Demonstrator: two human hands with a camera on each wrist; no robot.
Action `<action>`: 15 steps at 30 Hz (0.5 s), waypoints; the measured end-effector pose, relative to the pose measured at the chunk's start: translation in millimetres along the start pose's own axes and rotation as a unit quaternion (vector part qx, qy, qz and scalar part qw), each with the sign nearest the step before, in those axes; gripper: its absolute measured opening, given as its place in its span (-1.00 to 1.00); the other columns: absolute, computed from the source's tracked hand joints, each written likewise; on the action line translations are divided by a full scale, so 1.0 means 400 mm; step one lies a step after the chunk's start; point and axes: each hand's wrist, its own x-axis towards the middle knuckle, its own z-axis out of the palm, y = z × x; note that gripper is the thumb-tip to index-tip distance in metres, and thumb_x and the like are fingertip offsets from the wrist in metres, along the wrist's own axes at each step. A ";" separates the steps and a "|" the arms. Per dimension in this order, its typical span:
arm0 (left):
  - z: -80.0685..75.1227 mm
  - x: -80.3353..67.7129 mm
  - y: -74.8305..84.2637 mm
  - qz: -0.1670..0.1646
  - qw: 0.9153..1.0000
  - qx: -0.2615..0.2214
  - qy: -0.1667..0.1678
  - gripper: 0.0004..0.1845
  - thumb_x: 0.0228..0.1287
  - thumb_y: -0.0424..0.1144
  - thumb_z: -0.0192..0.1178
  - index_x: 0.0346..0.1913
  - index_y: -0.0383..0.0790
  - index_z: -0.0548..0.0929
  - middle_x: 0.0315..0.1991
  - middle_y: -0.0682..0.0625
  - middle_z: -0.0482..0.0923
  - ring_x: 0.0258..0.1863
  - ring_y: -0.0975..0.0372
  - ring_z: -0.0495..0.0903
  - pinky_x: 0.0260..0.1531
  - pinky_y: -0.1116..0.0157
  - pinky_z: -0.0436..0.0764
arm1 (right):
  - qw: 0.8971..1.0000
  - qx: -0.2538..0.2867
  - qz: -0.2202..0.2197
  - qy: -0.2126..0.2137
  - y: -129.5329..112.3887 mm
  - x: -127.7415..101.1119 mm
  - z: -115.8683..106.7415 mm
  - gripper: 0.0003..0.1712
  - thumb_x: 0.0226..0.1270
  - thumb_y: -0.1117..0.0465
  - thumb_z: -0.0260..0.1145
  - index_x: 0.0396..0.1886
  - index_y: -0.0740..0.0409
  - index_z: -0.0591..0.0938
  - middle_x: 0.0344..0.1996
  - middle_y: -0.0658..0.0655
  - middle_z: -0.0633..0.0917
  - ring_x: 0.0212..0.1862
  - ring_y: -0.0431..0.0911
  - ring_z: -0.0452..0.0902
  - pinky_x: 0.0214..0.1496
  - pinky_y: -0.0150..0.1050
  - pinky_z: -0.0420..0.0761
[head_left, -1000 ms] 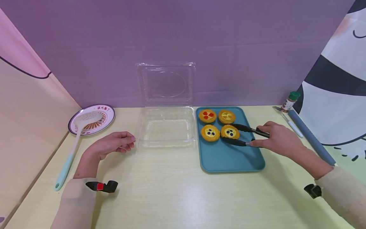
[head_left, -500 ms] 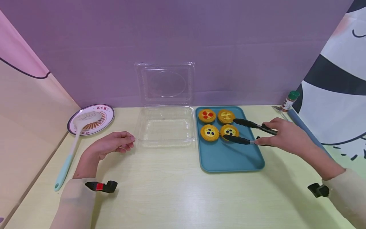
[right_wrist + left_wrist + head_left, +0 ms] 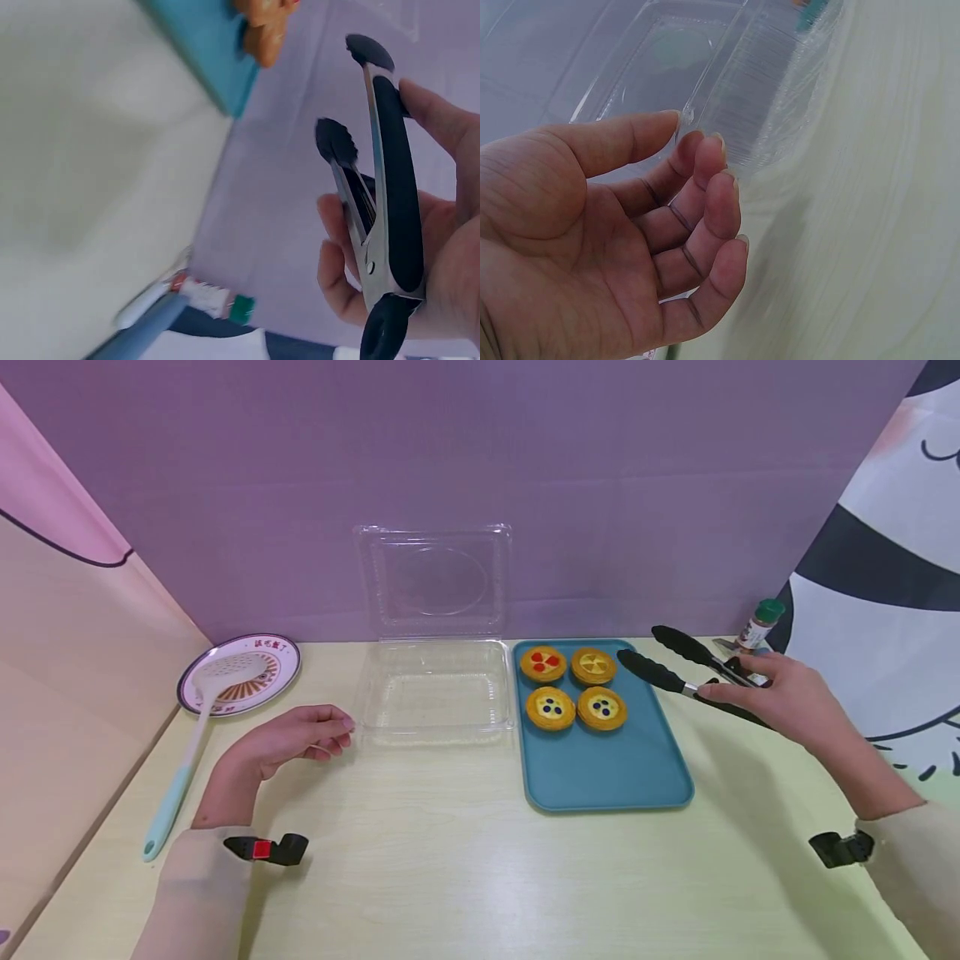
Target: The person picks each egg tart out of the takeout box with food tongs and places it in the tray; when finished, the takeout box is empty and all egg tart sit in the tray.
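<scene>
In the head view my left hand (image 3: 303,732) is at the left front corner of a clear plastic container (image 3: 442,727), whose lid stands raised behind it. The left wrist view shows that hand's thumb and forefinger pinching the container's edge, the other fingers curved loosely. My right hand (image 3: 783,697) grips black-tipped tongs (image 3: 686,685), held up right of the blue tray (image 3: 607,785). Between the spread tong tips there is nothing. On the tray sit a tart with red pieces (image 3: 543,665), a tart with yellow pieces (image 3: 594,667) and two blueberry tarts (image 3: 602,708).
At the left a white slotted turner (image 3: 225,672) lies across a patterned plate (image 3: 281,681), its pale green handle on the table. At the back right stand a green-capped jar (image 3: 759,625) and, seen in the right wrist view, a blue-grey roll (image 3: 146,326).
My right hand has drawn the tongs off the front right blueberry tart and lifted them back to the right. The tarts stay on the tray. My left hand has not moved.
</scene>
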 end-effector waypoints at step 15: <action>0.000 0.006 -0.005 0.004 1.000 0.001 -0.003 -0.55 0.51 -0.05 0.10 0.12 -0.43 0.45 -0.17 -0.06 0.56 -0.20 0.19 0.55 -0.09 0.29 0.61 | 0.995 -0.040 0.068 0.063 0.132 0.071 0.113 0.15 0.24 -0.49 0.20 0.40 0.41 0.31 -0.20 0.40 0.61 -0.22 0.21 0.54 -0.53 -0.15 0.39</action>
